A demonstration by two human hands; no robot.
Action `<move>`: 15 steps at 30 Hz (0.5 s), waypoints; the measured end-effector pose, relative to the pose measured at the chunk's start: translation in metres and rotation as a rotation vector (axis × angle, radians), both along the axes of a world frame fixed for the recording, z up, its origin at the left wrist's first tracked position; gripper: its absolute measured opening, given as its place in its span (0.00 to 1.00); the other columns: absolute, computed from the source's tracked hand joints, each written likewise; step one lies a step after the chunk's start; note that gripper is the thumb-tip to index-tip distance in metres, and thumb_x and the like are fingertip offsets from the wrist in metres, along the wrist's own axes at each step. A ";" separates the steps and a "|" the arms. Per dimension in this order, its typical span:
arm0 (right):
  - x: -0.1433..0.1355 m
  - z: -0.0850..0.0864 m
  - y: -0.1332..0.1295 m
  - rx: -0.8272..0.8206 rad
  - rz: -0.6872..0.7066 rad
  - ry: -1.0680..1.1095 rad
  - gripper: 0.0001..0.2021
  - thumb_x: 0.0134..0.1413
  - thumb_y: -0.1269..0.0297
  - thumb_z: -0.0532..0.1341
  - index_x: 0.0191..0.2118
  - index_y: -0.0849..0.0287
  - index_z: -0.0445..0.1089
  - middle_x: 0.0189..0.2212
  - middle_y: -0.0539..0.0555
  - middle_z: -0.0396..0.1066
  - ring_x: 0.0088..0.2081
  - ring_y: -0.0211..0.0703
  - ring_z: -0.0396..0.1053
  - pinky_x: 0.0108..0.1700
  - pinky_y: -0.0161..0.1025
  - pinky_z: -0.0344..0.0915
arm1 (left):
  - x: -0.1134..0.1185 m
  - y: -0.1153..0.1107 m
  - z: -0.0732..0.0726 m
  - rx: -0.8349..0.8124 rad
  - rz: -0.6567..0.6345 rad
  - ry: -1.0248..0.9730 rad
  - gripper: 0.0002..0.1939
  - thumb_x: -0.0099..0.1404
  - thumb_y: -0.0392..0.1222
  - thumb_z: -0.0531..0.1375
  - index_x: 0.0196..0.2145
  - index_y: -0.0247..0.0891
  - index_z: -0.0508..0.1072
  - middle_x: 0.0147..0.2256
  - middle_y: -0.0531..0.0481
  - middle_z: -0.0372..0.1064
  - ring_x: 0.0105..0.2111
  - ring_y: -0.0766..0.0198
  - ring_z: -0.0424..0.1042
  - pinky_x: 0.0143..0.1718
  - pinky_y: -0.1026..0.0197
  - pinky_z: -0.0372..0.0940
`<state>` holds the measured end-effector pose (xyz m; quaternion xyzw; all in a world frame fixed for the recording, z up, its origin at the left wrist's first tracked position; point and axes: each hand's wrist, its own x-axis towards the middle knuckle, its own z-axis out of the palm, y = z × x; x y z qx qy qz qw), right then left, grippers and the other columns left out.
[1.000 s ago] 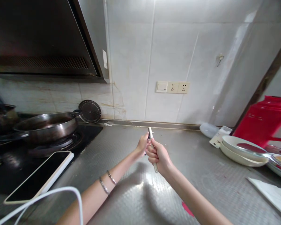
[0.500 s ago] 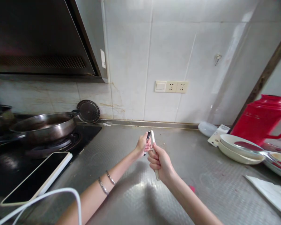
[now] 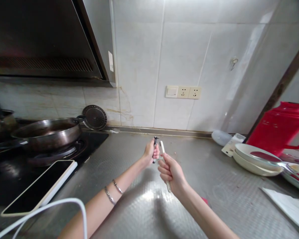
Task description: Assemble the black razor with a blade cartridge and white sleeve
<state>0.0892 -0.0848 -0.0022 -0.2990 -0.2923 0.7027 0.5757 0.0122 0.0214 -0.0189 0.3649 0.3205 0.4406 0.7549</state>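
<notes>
Over the metal countertop (image 3: 129,212), my left hand (image 3: 149,152) is closed round the dark handle of a small razor (image 3: 155,142), its T-shaped head pointing up. Just to the right, my right hand (image 3: 173,171) grips a slim white toothbrush (image 3: 162,147). The brush's head leans up towards the razor, and its handle end sticks out below my fist. A small gap shows between the two heads. My fingers hide the middle of both handles.
A phone (image 3: 40,189) with a white cable (image 3: 72,200) lies at the left by the stove, where a steel pan (image 3: 47,136) sits. Stacked bowls (image 3: 256,166), a red thermos jug (image 3: 276,127) and a white sheet (image 3: 286,205) are on the right.
The razor and the toothbrush head have come apart. My left hand has shifted slightly left, and the razor's head now shows clearly. My right hand has barely moved.
</notes>
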 end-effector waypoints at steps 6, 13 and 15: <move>0.043 0.025 0.055 0.466 -0.316 -0.633 0.17 0.43 0.49 0.61 0.31 0.60 0.67 0.19 0.46 0.60 0.21 0.31 0.56 0.23 0.30 0.53 | -0.004 0.006 0.006 -0.133 -0.007 -0.059 0.15 0.61 0.44 0.47 0.20 0.35 0.59 0.13 0.59 0.47 0.11 0.74 0.49 0.12 0.71 0.40; 0.086 0.026 0.113 0.433 -0.295 -1.360 0.27 0.45 0.41 0.53 0.25 0.62 0.74 0.13 0.48 0.58 0.20 0.36 0.58 0.25 0.33 0.52 | -0.003 -0.002 0.011 -0.265 -0.075 -0.205 0.09 0.61 0.33 0.48 0.23 0.33 0.59 0.15 0.59 0.48 0.11 0.78 0.48 0.11 0.74 0.37; 0.086 0.019 0.119 0.388 -0.232 -1.444 0.28 0.44 0.39 0.53 0.24 0.62 0.75 0.12 0.49 0.59 0.20 0.36 0.59 0.25 0.33 0.53 | -0.001 -0.003 0.010 -0.287 -0.052 -0.224 0.10 0.63 0.34 0.47 0.24 0.33 0.59 0.15 0.59 0.48 0.10 0.78 0.46 0.10 0.74 0.36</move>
